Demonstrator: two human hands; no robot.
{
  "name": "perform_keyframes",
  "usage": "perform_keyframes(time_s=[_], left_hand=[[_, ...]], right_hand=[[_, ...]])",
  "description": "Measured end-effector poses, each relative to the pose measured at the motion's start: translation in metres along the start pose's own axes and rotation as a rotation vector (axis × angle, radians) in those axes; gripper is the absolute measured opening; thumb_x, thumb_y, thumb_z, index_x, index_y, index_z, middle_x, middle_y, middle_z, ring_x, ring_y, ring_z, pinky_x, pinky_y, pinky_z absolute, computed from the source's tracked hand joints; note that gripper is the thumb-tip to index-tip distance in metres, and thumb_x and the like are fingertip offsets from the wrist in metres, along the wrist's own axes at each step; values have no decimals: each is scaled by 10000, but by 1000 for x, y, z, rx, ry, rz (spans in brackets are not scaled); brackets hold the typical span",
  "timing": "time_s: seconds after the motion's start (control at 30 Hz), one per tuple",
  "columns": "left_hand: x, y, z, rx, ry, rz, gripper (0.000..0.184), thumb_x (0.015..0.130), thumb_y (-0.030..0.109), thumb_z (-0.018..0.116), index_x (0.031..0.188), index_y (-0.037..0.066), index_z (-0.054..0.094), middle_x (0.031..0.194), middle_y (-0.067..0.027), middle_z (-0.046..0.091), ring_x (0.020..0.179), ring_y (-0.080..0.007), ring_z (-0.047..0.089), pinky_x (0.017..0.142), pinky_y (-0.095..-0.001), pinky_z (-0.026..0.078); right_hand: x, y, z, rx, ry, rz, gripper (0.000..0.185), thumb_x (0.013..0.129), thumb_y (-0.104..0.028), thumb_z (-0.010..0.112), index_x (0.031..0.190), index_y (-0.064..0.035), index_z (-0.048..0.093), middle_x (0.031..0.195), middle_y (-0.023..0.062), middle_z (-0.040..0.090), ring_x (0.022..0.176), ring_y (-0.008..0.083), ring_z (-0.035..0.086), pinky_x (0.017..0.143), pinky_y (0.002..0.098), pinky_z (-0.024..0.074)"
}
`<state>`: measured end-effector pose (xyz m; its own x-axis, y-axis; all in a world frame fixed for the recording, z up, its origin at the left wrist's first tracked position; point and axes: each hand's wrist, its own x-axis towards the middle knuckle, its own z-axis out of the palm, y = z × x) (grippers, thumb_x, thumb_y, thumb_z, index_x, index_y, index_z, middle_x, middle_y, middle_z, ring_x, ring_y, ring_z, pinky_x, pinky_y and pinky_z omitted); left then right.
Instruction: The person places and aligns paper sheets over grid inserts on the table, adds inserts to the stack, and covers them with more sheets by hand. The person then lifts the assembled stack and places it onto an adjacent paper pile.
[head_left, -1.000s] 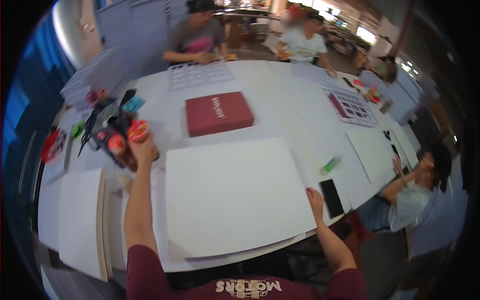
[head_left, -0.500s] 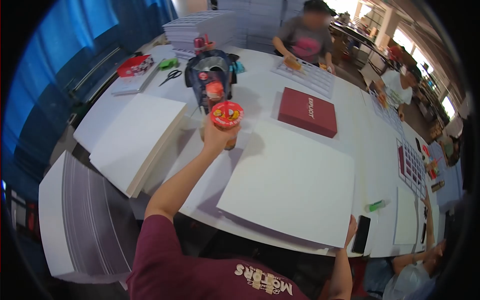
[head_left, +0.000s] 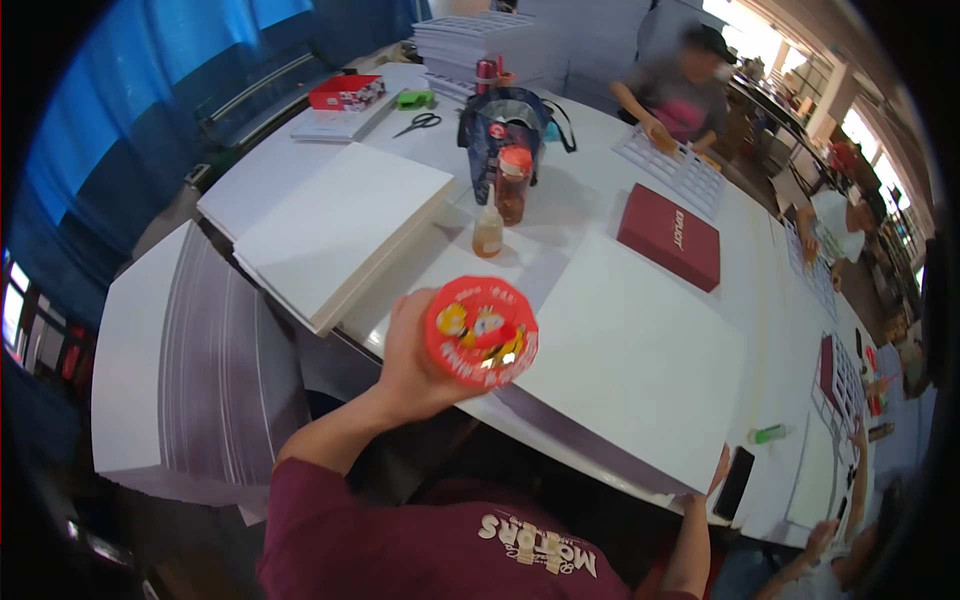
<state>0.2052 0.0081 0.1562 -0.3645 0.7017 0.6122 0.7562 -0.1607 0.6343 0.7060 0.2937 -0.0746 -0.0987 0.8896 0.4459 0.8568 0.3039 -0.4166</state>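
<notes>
My left hand [head_left: 412, 365] is wrapped round a cup with a red printed lid [head_left: 482, 331], held up in front of my body, over the table's near edge. Below and right of the cup lies a large white board [head_left: 640, 360]. My right hand [head_left: 706, 480] is at the board's near right corner, beside a black phone [head_left: 735, 482]; its fingers are partly visible and look stretched out. Beyond the cup stand a small bottle with a nozzle [head_left: 488, 232] and a red-capped bottle of brown liquid [head_left: 513, 187], in front of a dark bag [head_left: 505, 125].
A dark red box [head_left: 670, 236] lies behind the board. White boards [head_left: 340, 230] are stacked at the left, above a tall sheet stack [head_left: 200, 370]. Scissors [head_left: 418, 124], a red box [head_left: 347, 92] and a green-capped bottle [head_left: 768, 434] are on the table. Co-workers sit around the far and right sides.
My left hand has lifted the cup away from the bag and bottles and brought it nearer to me. The view has turned left. My right hand stays by the board's corner.
</notes>
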Motion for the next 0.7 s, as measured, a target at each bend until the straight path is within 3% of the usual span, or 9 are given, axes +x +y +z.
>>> perform_keyframes(time_s=[0.1, 0.13, 0.27, 0.3, 0.47, 0.57, 0.7], left_hand=[[-12, 28, -19, 25, -81, 142, 918, 558, 238, 943, 1312, 31, 462, 1211, -116, 520, 1075, -242, 529, 928, -368, 415], [-14, 38, -19, -19, -44, 108, 787, 554, 346, 922, 1198, 81, 557, 1067, -67, 571, 952, -247, 559, 866, -389, 355], [-15, 55, -30, -67, -244, 164, 746, 510, 425, 868, 1128, 94, 614, 990, -45, 613, 945, -240, 574, 890, -395, 338], [-12, 57, -33, -34, -336, 208, 752, 526, 391, 867, 1155, 87, 589, 1017, -54, 622, 921, -241, 587, 885, -398, 343], [-15, 61, -19, -112, -226, 416, 666, 661, 275, 824, 1207, 41, 524, 993, -83, 658, 783, -232, 613, 801, -400, 385], [-20, 62, -6, -200, -76, 478, 566, 723, 223, 782, 1191, 29, 529, 980, -101, 669, 748, -219, 617, 764, -387, 395], [-20, 65, -7, -209, -77, 479, 514, 750, 196, 766, 1175, 19, 538, 986, -113, 670, 746, -209, 632, 764, -400, 411]], right_hand=[[-3, 12, 5, -66, 35, -87, 504, 839, -266, 680, 1245, 7, 557, 1163, 170, 620, 1119, 329, 557, 948, 452, 409], [-2, 14, 6, -75, 34, -108, 504, 839, -266, 679, 1244, 8, 558, 1163, 170, 620, 1119, 330, 557, 948, 453, 409], [-1, 23, 10, -103, 19, -181, 500, 840, -267, 677, 1241, 9, 560, 1162, 173, 620, 1119, 333, 555, 947, 454, 409], [-2, 27, 9, -106, 11, -200, 500, 841, -267, 677, 1240, 9, 561, 1162, 174, 620, 1119, 333, 555, 947, 454, 409], [1, 35, 14, -141, 11, -244, 497, 843, -269, 674, 1238, 12, 562, 1162, 173, 620, 1118, 339, 552, 950, 454, 406], [-1, 30, 10, -178, 22, -279, 497, 847, -270, 671, 1240, 13, 559, 1164, 168, 621, 1116, 345, 549, 957, 452, 399], [-5, 24, 8, -172, 23, -250, 492, 849, -268, 668, 1239, 13, 560, 1165, 167, 620, 1116, 345, 550, 958, 452, 398]])
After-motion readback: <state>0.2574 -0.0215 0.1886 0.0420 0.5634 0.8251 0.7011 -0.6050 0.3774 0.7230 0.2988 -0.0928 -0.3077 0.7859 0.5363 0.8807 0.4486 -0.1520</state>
